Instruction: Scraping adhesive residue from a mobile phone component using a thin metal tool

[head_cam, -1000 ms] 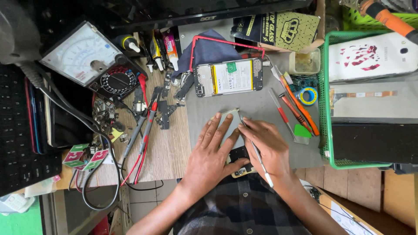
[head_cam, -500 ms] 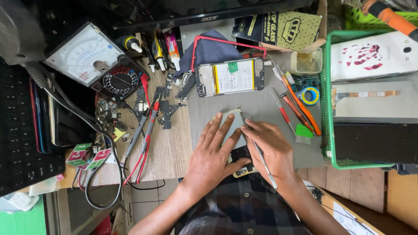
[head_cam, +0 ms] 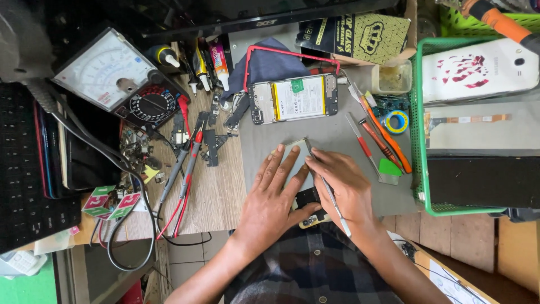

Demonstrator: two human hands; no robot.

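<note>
My left hand point(head_cam: 274, 198) lies flat, fingers spread, pressing on a thin phone screen panel point(head_cam: 297, 158) that rests on the grey work mat point(head_cam: 332, 135). My right hand point(head_cam: 343, 184) grips thin metal tweezers point(head_cam: 328, 194), their tip touching the panel's upper right edge. Just beyond my hands lies an opened phone point(head_cam: 293, 99) with its battery and board exposed. A dark phone part point(head_cam: 310, 199) shows between my hands near the mat's front edge.
An analog multimeter point(head_cam: 115, 80) with red and black probes point(head_cam: 185, 163) sits at the left, by loose small parts. Screwdrivers and pry tools point(head_cam: 382, 141), a tape roll point(head_cam: 397, 121) and a green basket point(head_cam: 419, 163) holding a white phone lie right. A keyboard point(head_cam: 22, 186) is at far left.
Both hands stay on the panel; the right hand and its tweezers shifted slightly along the panel's edge. The view has moved a little.
</note>
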